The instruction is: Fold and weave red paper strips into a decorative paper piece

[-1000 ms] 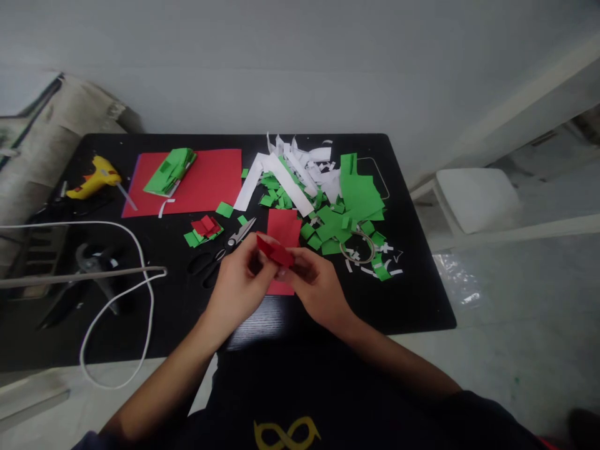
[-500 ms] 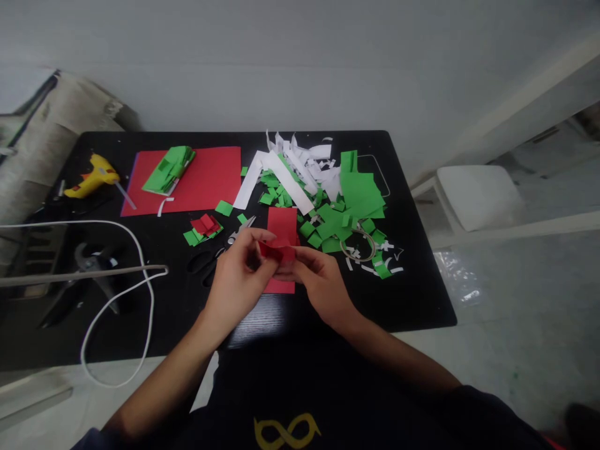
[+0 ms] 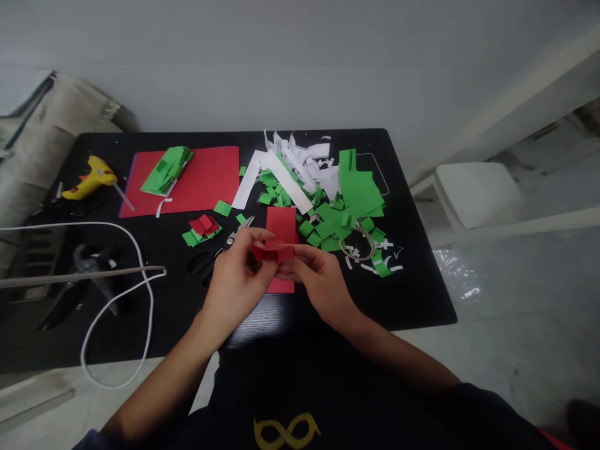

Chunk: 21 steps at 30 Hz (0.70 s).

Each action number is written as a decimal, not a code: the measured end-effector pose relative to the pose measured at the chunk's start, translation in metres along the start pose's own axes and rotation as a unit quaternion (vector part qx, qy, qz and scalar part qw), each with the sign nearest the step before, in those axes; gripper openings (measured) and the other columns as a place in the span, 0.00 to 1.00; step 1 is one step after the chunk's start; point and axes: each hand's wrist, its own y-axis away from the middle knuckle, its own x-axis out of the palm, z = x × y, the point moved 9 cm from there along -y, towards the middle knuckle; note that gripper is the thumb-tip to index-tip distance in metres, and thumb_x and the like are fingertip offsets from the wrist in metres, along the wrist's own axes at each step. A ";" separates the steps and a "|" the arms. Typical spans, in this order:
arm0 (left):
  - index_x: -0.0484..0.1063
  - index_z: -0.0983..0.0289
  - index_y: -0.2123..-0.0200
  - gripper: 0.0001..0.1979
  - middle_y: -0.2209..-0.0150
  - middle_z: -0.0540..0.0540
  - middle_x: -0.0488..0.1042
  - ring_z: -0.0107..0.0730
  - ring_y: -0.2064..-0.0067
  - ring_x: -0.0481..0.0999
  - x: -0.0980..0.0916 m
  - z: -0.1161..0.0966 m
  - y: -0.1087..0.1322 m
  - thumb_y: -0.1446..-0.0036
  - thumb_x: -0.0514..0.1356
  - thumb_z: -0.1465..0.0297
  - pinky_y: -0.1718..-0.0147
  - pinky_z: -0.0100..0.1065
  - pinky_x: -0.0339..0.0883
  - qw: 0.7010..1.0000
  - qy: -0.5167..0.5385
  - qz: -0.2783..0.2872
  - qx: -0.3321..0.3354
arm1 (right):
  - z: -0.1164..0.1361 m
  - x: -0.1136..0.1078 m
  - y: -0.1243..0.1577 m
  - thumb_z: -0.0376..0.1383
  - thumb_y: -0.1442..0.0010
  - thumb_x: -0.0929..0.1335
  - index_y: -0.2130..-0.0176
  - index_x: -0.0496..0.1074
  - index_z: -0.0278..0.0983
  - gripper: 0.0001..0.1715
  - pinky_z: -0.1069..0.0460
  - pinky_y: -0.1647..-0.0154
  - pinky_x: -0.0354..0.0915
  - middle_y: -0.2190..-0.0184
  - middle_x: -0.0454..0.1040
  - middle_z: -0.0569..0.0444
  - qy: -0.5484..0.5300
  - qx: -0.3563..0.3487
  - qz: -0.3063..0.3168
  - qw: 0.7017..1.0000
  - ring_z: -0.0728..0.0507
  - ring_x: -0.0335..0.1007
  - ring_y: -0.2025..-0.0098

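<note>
Between my two hands is a small folded piece of red paper (image 3: 277, 252), its upper edge bent over. My left hand (image 3: 240, 267) pinches its left side, thumb in front and fingers behind. On the right side, my right hand (image 3: 319, 275) grips it between thumb and fingers. Beneath the hands a red paper strip (image 3: 281, 219) lies on the black table (image 3: 403, 300), partly covered by them. Just left of my left hand are scissors (image 3: 202, 262) with dark handles, their blades pointing away.
Green paper pieces (image 3: 360, 194) and white paper scraps (image 3: 290, 175) are heaped behind the hands, with a ring (image 3: 357, 244) beside them. Leftward are a red sheet (image 3: 210, 181), a yellow glue gun (image 3: 96, 178), pliers (image 3: 94, 275) and a looping white cable (image 3: 150, 312).
The red paper's upper edge has folded down toward me, so its opening looks flatter. Both hands keep their hold in almost the same place.
</note>
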 end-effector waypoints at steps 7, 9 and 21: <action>0.72 0.59 0.52 0.15 0.65 0.49 0.78 0.32 0.66 0.80 0.000 -0.002 0.000 0.43 0.63 0.73 0.72 0.29 0.71 1.000 -0.003 0.002 0.012 | 0.000 0.001 -0.002 0.39 0.44 0.79 0.60 0.85 0.40 0.11 0.42 0.49 0.82 0.63 0.86 0.54 -0.010 0.001 0.003 1.000 0.42 0.85 0.61; 0.72 0.59 0.51 0.15 0.64 0.49 0.78 0.32 0.65 0.81 0.000 -0.001 -0.001 0.43 0.63 0.73 0.72 0.29 0.71 1.000 0.000 0.006 0.013 | 0.000 0.001 -0.002 0.40 0.44 0.79 0.59 0.85 0.40 0.12 0.42 0.48 0.82 0.62 0.86 0.54 -0.011 0.007 0.006 1.000 0.42 0.85 0.60; 0.72 0.58 0.52 0.14 0.57 0.51 0.80 0.33 0.62 0.80 -0.002 -0.001 -0.003 0.42 0.63 0.72 0.69 0.31 0.70 1.000 -0.007 0.017 0.009 | -0.001 -0.001 -0.003 0.42 0.47 0.80 0.61 0.83 0.38 0.14 0.41 0.50 0.82 0.65 0.86 0.54 -0.012 0.010 -0.003 1.000 0.40 0.86 0.61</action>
